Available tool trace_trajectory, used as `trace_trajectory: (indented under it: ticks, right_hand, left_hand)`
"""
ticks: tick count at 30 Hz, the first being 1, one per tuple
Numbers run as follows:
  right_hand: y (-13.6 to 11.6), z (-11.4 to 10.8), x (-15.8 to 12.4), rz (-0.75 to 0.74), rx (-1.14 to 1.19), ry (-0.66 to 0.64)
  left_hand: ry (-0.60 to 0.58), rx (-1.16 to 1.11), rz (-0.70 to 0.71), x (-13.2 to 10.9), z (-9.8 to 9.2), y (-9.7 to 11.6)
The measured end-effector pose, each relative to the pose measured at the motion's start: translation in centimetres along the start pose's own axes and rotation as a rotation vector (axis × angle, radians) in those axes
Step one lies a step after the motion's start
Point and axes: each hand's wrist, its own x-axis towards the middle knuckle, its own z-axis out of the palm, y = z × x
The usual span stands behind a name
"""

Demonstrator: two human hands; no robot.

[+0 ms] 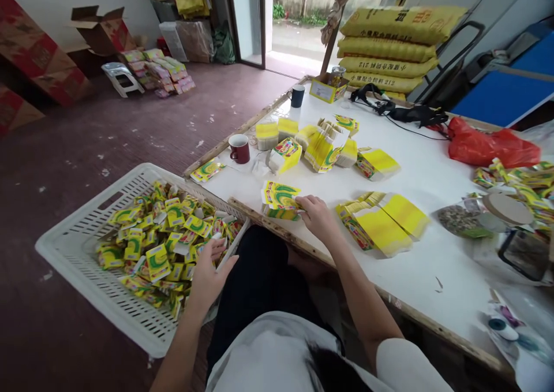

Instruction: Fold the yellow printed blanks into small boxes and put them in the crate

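Observation:
My left hand hovers over the near corner of a white plastic basket, fingers spread and empty. The basket is heaped with small yellow-green packets. My right hand rests on the white table near its front edge, fingers pinched on a flat yellow-green packet that lies atop another one. A fanned stack of flat yellow packets lies just right of that hand.
A red mug, a dark cup and piles of yellow cartons stand further back on the table. A red plastic bag, jars and wrappers crowd the right side. Yellow sacks are stacked behind; cardboard boxes line the far left wall.

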Motion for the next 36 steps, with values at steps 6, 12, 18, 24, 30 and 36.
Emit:
trace_trajectory:
  ticks: [6,12,18,24,30,36]
  right_hand:
    - [-0.8,-0.3,0.4,0.066,0.086,0.095]
    - [-6.8,-0.4,-1.9,-0.011,0.230,0.189]
    - [-11.8,3.1,-5.0,-0.017,0.586,0.109]
    - [-13.0,4.3,-5.3,0.245,0.721,0.131]
    - [-13.0,3.5,-5.3,0.324,0.894,0.098]
    - [-12.6,3.3,-5.1,0.407,1.239,-0.088]
  left_hand:
    - [-0.204,-0.313,-0.050,-0.6,3.1,1.2]
    - [-0.141,-0.887,-0.014,0.7,8.0,4.6]
    - [-0.020,-0.864,-0.044,1.2,8.5,7.7]
    - [-0.021,-0.606,0.085,1.1,6.9,7.7]
    - [-0.103,-0.578,0.115,0.8,7.3,6.3]
    - [-0.097,-0.764,-0.016,0.2,8.1,6.4]
